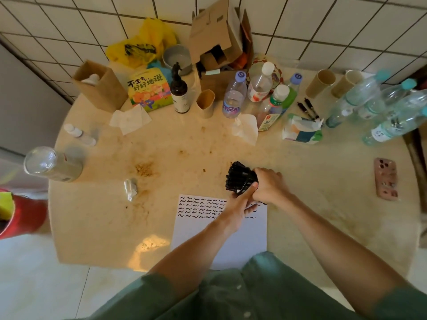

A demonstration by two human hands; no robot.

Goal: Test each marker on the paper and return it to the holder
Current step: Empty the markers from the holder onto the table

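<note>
Hands point(254, 192) both clasp round bundle of slim black markers point(240, 177) above squiggled paper point(196, 227).

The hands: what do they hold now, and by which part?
The right hand grips the bundle of black markers around its lower side. The left hand touches the bundle's near edge with a fingertip; whether it grips cannot be told.

Markers point(240, 179): black. Paper point(196, 232): white, rows of black squiggles. Table point(184, 144): cream, brown stains. Bag point(143, 45): yellow. Phone point(387, 179): pink. Shirt point(231, 294): green.
</note>
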